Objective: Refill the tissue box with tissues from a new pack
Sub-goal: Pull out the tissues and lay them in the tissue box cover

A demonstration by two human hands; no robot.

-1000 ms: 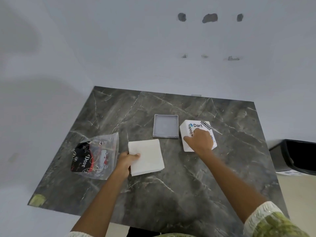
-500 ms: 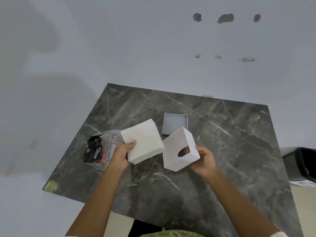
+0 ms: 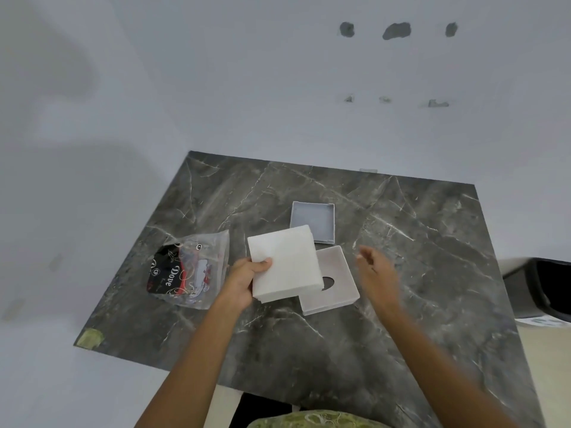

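Observation:
A white stack of tissues (image 3: pixel 285 262) is held above the table by my left hand (image 3: pixel 247 278), which grips its left edge. Under the stack's right side lies the white tissue box body (image 3: pixel 335 284), upside down and open upward, with its round hole showing at the bottom. The stack hides the box's left part. The grey box lid (image 3: pixel 313 219) lies flat behind them. My right hand (image 3: pixel 375 271) hovers just right of the box, fingers apart and blurred, holding nothing.
An opened clear tissue wrapper (image 3: pixel 188 270) with a black and red label lies left of my left hand on the dark marble table (image 3: pixel 432 242). A black bin (image 3: pixel 543 285) stands beyond the table's right edge. The wall rises behind.
My right hand has set the box body down on the table, open side up, and let go. My left hand has carried the tissue stack right, partly over the box.

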